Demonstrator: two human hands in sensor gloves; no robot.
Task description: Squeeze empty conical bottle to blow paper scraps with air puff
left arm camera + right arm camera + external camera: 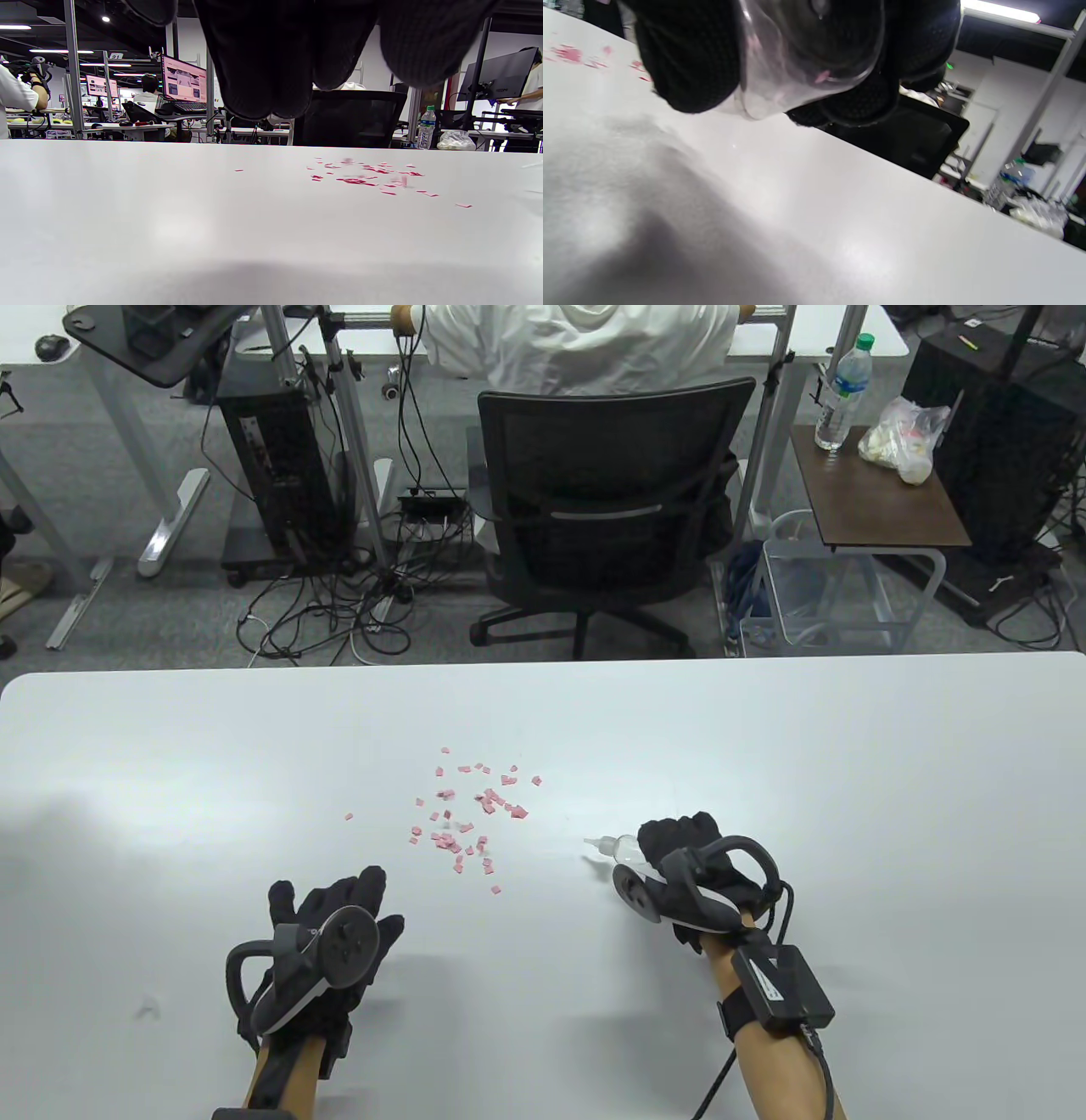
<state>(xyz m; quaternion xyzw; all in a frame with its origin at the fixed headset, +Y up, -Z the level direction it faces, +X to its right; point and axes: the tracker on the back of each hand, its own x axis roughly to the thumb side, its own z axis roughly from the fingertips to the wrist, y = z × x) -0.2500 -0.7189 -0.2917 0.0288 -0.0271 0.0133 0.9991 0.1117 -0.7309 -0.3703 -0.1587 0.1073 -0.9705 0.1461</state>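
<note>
Several small pink paper scraps [462, 814] lie scattered on the white table [848, 746], also seen in the left wrist view [365, 176] and at the top left of the right wrist view [568, 54]. My right hand [679, 853] grips a clear conical bottle [618, 850] just above the table. Its nozzle points left toward the scraps, a short way off. In the right wrist view the bottle [806, 55] is wrapped by my gloved fingers [687, 55]. My left hand [339, 912] rests flat on the table, empty, below and left of the scraps.
Beyond the table's far edge a person sits in a black office chair [611, 517]. A small side table [882, 492] at the far right holds a water bottle [844, 390] and a plastic bag.
</note>
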